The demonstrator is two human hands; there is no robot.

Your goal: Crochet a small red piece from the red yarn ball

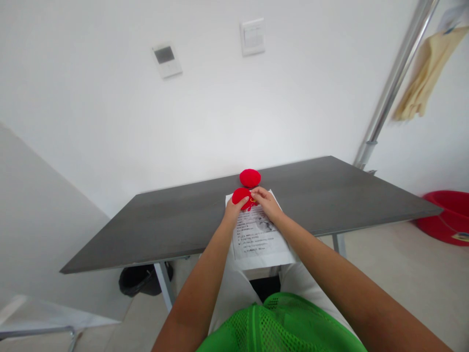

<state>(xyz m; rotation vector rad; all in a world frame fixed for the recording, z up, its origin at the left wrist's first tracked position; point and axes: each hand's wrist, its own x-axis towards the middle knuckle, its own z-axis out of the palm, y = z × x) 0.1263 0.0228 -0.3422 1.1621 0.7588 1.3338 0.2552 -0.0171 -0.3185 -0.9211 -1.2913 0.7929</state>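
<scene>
Over a printed sheet of paper (252, 247), I hold a soft-looking round red piece (239, 195), perhaps fabric. My left hand (233, 210) grips its lower left side, the thumb pressed on top. The fingers of my right hand (268, 204) pinch together at its right edge, by a small yellow detail and some dangling red bits. What exactly lies between those fingertips is too small to tell. Just beyond, a second round red piece (250, 178) rests on the dark grey table (164, 225) near its back edge.
The table's back edge runs along a white wall with a switch plate (252, 36) and a small panel (167, 59). A metal pole (397, 80) rises at right, near hanging cream gloves (427, 73). A red tub (445, 220) and a black-lined bin (141, 279) are on the floor.
</scene>
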